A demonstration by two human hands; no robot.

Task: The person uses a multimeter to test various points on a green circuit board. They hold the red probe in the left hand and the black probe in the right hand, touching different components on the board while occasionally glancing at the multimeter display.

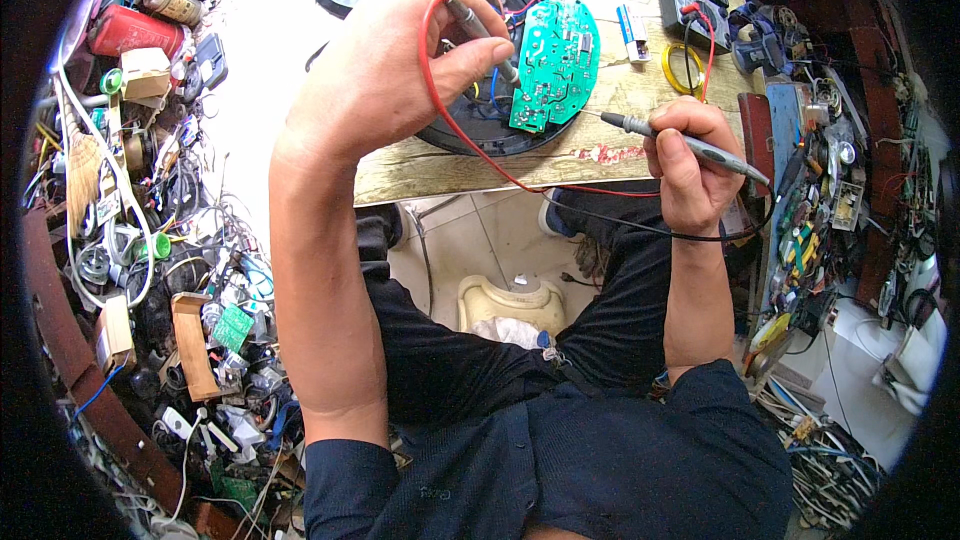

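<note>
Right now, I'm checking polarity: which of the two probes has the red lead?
The probe in the left hand: a red lead leaves its back end. The other probe, in the right hand, has a black lead.

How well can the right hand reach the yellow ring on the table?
Probably yes: the yellow ring lies just beyond the right hand, with nothing bulky between them, but that hand holds a test probe.

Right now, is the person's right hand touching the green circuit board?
Apart: the head view shows wooden tabletop between the right hand and the green circuit board; the hand holds a grey probe.
</note>
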